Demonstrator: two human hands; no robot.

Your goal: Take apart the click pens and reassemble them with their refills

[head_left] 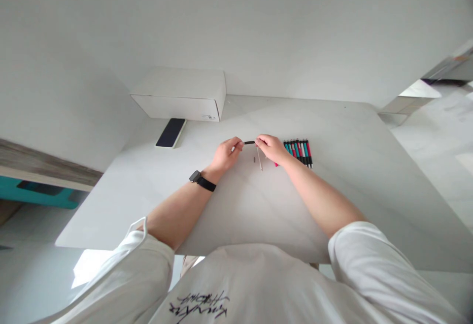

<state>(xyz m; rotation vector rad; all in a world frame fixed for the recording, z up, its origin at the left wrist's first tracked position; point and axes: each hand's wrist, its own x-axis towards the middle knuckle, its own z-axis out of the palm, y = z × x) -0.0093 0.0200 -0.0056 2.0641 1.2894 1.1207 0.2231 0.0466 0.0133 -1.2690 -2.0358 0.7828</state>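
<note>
My left hand (226,153) and my right hand (271,147) meet above the white table (332,176), both pinched on a short black pen part (250,143) held level between them. A pink piece (276,164) pokes out under my right hand. A thin white refill (259,159) and a tiny spring-like bit (254,159) lie on the table just below the hands. A row of several pens (299,151), teal, pink and black, lies right of my right hand. A black watch (201,181) is on my left wrist.
A white cardboard box (181,95) stands at the table's far left by the wall. A dark phone (170,132) lies flat in front of it. The table's left edge drops to a floor with a teal object (37,193).
</note>
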